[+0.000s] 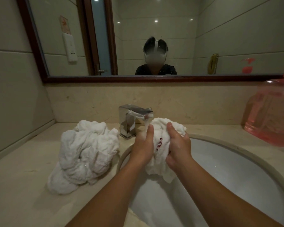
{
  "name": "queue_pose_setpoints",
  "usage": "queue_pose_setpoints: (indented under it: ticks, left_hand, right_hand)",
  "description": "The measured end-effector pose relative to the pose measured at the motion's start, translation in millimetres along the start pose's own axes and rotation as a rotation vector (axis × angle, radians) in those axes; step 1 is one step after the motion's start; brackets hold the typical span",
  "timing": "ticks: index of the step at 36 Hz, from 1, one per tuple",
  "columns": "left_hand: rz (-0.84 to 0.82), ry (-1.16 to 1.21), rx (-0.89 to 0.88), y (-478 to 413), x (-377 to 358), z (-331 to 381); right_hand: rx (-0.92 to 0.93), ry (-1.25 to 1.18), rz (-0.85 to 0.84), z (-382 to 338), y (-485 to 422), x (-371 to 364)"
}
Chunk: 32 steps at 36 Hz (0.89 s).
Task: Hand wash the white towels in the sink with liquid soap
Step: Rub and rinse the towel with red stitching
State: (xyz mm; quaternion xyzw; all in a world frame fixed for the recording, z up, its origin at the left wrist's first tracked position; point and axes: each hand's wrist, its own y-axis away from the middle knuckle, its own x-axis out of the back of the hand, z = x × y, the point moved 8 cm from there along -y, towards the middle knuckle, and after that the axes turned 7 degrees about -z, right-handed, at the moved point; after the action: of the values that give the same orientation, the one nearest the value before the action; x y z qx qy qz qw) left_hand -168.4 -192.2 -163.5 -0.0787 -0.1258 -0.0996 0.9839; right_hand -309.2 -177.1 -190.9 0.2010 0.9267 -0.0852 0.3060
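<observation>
Head view: left hand point(143, 149) and right hand point(179, 148) squeeze the towel point(161, 126) under the faucet point(134, 113), so spray may wet the pile point(87, 153) at nine o'clock.

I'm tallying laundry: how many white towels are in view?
2 visible: one towel gripped by the left hand and right hand under the faucet, above the sink; one crumpled heap on the counter left of the sink. The heap may hide more.

Sat at head height, a single wide-angle view. Looked forward and down, close over the sink point(233, 161) and counter point(23, 185). Faced the faucet point(131, 115) and mirror point(170, 30) straight on, near enough to crop the sink's near rim.
</observation>
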Motion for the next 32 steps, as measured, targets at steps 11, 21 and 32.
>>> queue_pose_setpoints:
  ticks: [11, 21, 32]
  left_hand:
    - [0.273, 0.093, 0.276, 1.2, 38.9, -23.7]
    - [0.306, 0.334, 0.354, 0.3, 43.7, -30.0]
    - [-0.004, 0.261, 0.157, -19.0, 7.0, -32.1]
  right_hand:
    - [-0.005, 0.223, -0.084, -9.5, -5.6, 8.7]
    - [-0.126, 0.238, -0.128, 6.2, 0.2, 8.1]
    - [-0.165, -0.057, -0.140, 5.0, -8.0, -4.6]
